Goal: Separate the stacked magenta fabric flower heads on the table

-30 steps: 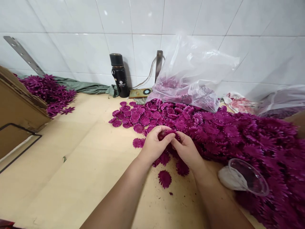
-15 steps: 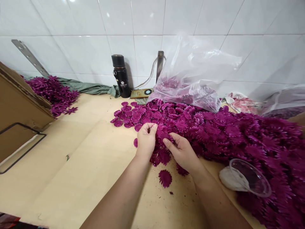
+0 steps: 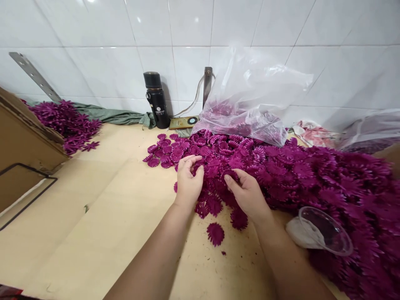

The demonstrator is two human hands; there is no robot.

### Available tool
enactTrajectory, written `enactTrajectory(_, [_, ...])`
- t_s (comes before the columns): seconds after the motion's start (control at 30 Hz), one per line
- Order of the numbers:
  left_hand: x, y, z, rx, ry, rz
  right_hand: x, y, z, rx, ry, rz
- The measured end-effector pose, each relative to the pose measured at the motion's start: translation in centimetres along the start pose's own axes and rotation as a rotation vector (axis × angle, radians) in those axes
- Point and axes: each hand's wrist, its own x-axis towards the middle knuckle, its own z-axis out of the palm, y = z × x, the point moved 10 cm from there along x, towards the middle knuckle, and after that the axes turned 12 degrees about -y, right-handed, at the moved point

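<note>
A large heap of purple fabric flower pieces [image 3: 296, 175] covers the right half of the wooden table [image 3: 103, 221]. My left hand [image 3: 188, 179] reaches into the heap's near left edge, fingers curled and pinching at purple pieces. My right hand [image 3: 245, 191] is beside it, a little to the right, fingers bent down onto the pieces with the thumb raised. One loose flower piece [image 3: 216, 233] lies on the table just below the two hands.
A black bottle [image 3: 156, 100] and a phone [image 3: 184, 121] stand by the tiled wall. A clear plastic bag [image 3: 250, 104] of flowers sits behind the heap. A clear plastic cup [image 3: 325, 231] lies on its side at right. A second purple pile [image 3: 67, 121] and a cardboard box [image 3: 25, 141] are at left.
The hands were together holding a piece one second ago. They have parted, and both have moved forward into the heap's edge.
</note>
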Motion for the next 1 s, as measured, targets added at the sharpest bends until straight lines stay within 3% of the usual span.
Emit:
enactTrajectory(0.1, [-0.4, 1.3, 0.1, 0.053, -0.019, 0.080, -0.1, -0.1, -0.1, -0.063, 0.011, 0.004])
enactTrajectory(0.23, [-1.1, 3.9, 2.7, 0.045, -0.272, 0.195, -0.2, -0.1, 0.0, -0.093, 0.017, -0.003])
enactTrajectory(0.33, [-1.9, 4.4, 5.1, 0.000, -0.467, 0.159, 0.0, 0.7, 0.0, -0.022, 0.015, 0.020])
enactTrajectory(0.4, [-2.1, 4.0, 5.8, -0.033, -0.513, 0.102, 0.1, 1.5, 0.0, 0.057, 0.018, 0.062])
enactTrajectory(0.63, [-1.7, 2.9, 5.5, -0.108, -0.445, 0.007, 0.1, 1.9, 0.2, 0.205, 0.030, 0.061])
enactTrajectory(0.8, [-1.2, 1.5, 4.1, -0.130, -0.314, -0.077, 0.1, 0.7, 1.9, 0.142, -0.105, 0.023])
enactTrajectory(1.0, [-2.1, -1.0, 4.2, -0.454, -0.186, -0.298, -0.1, -0.3, 3.0, 0.056, -0.207, -0.024])
